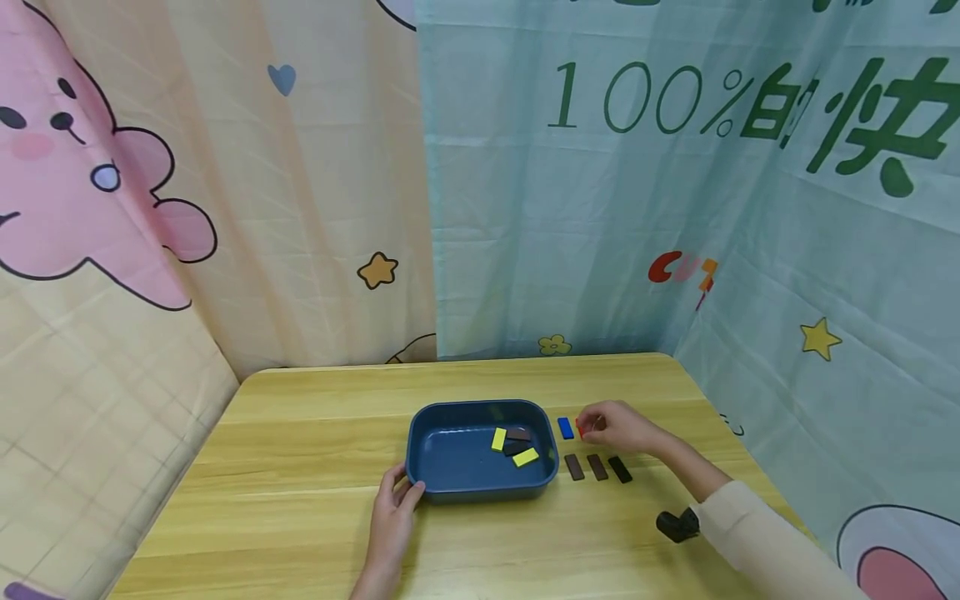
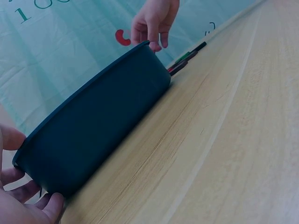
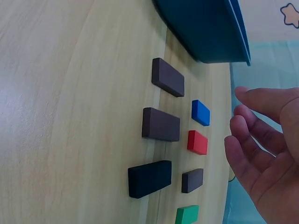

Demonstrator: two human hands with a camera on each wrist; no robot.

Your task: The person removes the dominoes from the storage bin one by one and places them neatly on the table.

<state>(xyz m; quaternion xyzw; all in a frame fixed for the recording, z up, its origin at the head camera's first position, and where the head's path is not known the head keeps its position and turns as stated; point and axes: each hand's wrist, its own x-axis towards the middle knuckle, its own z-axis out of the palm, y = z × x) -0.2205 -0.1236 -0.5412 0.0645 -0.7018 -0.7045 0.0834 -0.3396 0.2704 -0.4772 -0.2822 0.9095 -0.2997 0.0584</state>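
My left hand (image 1: 392, 517) grips the near left corner of a dark blue plastic bin (image 1: 480, 497), thumb and fingers round its outer wall. Inside it lie two yellow blocks (image 1: 526, 457), a brown block (image 1: 517, 434) and a black block (image 1: 516, 447). To the bin's right, my right hand (image 3: 268, 154) hovers over the far row of blocks with thumb and fingers apart, nothing between them. That row holds a blue block (image 3: 201, 113), a red block (image 3: 197, 143), a small brown block (image 3: 192, 180) and a green block (image 3: 187, 214). In the head view the hand partly covers it.
Two larger brown blocks (image 3: 160, 124) and a black block (image 3: 150, 179) form the nearer row on the wooden table (image 1: 300, 533). A small black object (image 1: 677, 526) is beside the right sleeve (image 1: 772, 537). Printed curtains (image 1: 525, 208) hang behind the table and along its sides.
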